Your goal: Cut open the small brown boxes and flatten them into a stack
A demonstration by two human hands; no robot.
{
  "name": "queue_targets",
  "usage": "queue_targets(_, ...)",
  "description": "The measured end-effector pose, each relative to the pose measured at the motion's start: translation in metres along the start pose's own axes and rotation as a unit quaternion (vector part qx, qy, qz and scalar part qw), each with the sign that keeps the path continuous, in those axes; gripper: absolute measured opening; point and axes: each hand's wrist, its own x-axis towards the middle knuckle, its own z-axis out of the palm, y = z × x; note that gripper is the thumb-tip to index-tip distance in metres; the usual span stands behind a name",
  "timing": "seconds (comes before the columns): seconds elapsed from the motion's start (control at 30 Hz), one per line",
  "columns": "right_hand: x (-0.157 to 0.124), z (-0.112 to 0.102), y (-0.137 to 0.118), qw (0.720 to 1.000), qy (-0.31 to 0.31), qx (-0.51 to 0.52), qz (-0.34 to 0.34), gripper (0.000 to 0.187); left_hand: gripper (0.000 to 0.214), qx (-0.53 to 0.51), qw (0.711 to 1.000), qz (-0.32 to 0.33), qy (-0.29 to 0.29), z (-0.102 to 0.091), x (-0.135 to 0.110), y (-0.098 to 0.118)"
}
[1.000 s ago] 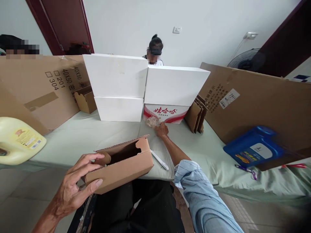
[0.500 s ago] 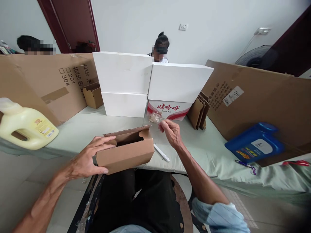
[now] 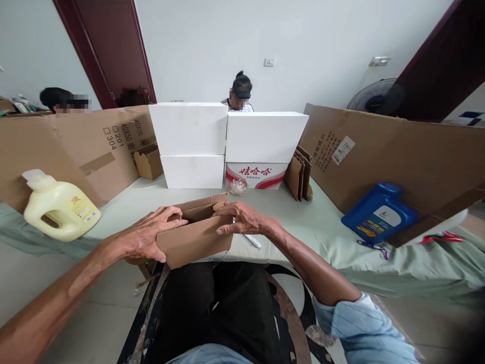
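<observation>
A small brown cardboard box (image 3: 197,243) with its top open is held at the near edge of the table, tilted toward me. My left hand (image 3: 151,235) grips its left end, fingers over the upper edge and thumb on the front side. At the right end, my right hand (image 3: 240,218) closes over the rim, with its thumb against the front wall. Partly behind my right hand, a white utility knife (image 3: 252,241) lies on the green cloth. Beyond the box sits a crumpled ball of clear tape or film (image 3: 238,186).
White boxes (image 3: 191,129) and a red-and-white printed carton (image 3: 255,175) stand at the back, flanked by large cardboard sheets (image 3: 91,151). A yellow jug (image 3: 62,207) is at left; a blue bottle (image 3: 379,212) and pen (image 3: 373,247) at right. Folded cardboard pieces (image 3: 299,174) lean beside the carton. Two people sit beyond.
My right hand has come down from beside the clear crumpled ball to the right end of the box. My left hand still holds the left end. The view has shifted slightly.
</observation>
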Motion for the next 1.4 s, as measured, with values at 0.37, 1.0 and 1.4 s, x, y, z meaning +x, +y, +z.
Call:
queue_targets(0.37,-0.026,0.015,0.015,0.965,0.250,-0.068,-0.031,0.047,0.073,0.023,0.972,-0.016,0.232,0.025,-0.013,-0.028)
queue_targets(1.0,-0.085,0.061,0.064,0.894,0.294,0.279,0.192,0.054,0.062,-0.099,0.899,-0.016,0.426,0.041,0.037,-0.023)
queue_targets(1.4,-0.076,0.080,0.039,0.898,0.360,0.209,0.141,0.047,0.096,-0.044,0.840,-0.136,0.524,0.022,0.060,-0.024)
